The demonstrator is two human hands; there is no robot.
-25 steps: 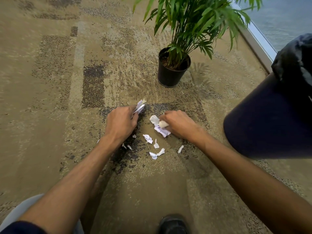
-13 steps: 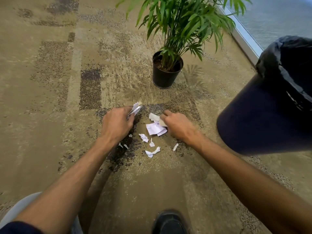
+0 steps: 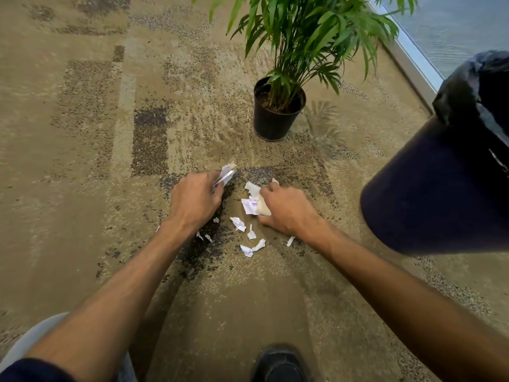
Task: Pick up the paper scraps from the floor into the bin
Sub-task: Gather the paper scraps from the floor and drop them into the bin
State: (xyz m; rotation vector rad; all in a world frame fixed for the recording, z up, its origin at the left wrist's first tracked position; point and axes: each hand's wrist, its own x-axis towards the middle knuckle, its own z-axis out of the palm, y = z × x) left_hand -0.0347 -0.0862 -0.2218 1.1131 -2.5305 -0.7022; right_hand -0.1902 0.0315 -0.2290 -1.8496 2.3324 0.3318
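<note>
Our left hand grips gathered scraps; our right hand pinches crumpled paper. We should sweep loose scraps together before lifting to the bin.

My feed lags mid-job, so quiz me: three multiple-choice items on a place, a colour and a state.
1. The dark lined bin stands: A left of the hands; B right of the hands; C behind the plant.
2. The round plastic plant pot is: A black; B white; C red.
3. The left hand: A lies flat and empty; B holds a bunch of white paper scraps; C touches the pot.

B, it fills the right edge; A, its wall is black; B, scraps stick out past its curled fingers.
</note>
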